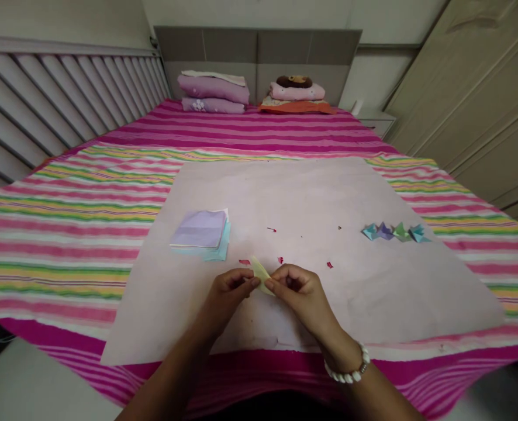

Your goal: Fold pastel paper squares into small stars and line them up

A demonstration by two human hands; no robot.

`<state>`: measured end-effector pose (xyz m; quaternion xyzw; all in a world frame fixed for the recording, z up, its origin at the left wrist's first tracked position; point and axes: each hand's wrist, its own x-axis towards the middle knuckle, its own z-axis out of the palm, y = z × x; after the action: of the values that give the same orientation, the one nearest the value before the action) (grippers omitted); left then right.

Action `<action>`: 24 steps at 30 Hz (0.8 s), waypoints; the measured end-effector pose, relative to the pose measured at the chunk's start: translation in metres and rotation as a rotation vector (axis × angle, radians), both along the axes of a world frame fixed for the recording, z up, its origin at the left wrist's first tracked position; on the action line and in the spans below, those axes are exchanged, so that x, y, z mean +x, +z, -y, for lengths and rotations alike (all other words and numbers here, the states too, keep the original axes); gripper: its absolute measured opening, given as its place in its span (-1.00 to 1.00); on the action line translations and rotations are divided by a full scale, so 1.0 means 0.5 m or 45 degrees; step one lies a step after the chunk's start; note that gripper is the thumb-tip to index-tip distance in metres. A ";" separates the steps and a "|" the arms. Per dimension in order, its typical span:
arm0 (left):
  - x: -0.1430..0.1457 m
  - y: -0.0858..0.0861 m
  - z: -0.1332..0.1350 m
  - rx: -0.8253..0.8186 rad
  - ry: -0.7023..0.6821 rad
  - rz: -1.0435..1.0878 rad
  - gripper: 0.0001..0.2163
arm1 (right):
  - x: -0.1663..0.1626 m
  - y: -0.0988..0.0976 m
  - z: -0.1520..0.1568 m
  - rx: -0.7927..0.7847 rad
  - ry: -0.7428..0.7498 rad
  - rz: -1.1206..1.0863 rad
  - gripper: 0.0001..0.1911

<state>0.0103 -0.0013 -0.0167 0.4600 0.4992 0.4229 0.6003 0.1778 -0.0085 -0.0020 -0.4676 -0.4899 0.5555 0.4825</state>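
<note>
Pinching yellow paper point(259, 271) by its edges, hands point(226, 295) point(301, 292) have open sheet point(382, 292) rightward

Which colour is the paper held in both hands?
Pale yellow; the paper shows in the head view, the only one here.

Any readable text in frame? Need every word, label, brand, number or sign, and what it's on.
None readable.
Yellow paper, paper stack, large pale sheet: no lettering shows.
Red scraps: too small to tell whether they carry print.
</note>
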 end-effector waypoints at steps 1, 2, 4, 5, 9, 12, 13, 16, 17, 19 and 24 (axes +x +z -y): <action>-0.002 -0.002 0.000 -0.029 -0.024 0.014 -0.83 | 0.001 -0.001 -0.001 -0.034 0.047 -0.050 -0.75; -0.002 -0.004 0.001 -0.052 -0.058 0.046 -0.83 | 0.001 -0.002 -0.001 -0.073 0.087 -0.100 -0.73; -0.002 -0.005 0.001 -0.074 -0.120 0.125 -0.83 | 0.002 -0.004 -0.004 -0.142 0.125 -0.177 -0.71; -0.001 -0.005 0.001 -0.076 -0.134 0.155 -0.84 | 0.002 -0.005 -0.005 -0.167 0.126 -0.202 -0.71; 0.002 -0.006 -0.001 -0.065 -0.160 0.206 -0.85 | 0.003 -0.002 -0.007 -0.232 0.144 -0.264 -0.73; 0.001 -0.009 -0.002 -0.063 -0.175 0.241 -0.86 | 0.004 0.001 -0.006 -0.269 0.181 -0.294 -0.72; 0.000 -0.010 -0.002 -0.075 -0.173 0.256 -0.86 | 0.004 0.001 -0.005 -0.276 0.188 -0.301 -0.72; 0.000 -0.008 -0.001 -0.144 -0.153 0.322 -0.83 | 0.004 -0.002 -0.006 -0.288 0.200 -0.315 -0.73; 0.000 -0.007 0.000 -0.170 -0.142 0.347 -0.82 | 0.005 -0.004 -0.006 -0.291 0.204 -0.317 -0.73; 0.002 -0.005 0.000 -0.210 -0.123 0.389 -0.79 | 0.005 -0.008 -0.006 -0.296 0.209 -0.325 -0.73; 0.005 -0.013 -0.003 -0.192 -0.125 0.405 -0.74 | 0.004 -0.013 -0.007 -0.293 0.223 -0.351 -0.73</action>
<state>0.0130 0.0001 -0.0232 0.3646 0.4053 0.4219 0.7244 0.1798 -0.0049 -0.0083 -0.3949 -0.3914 0.7062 0.4383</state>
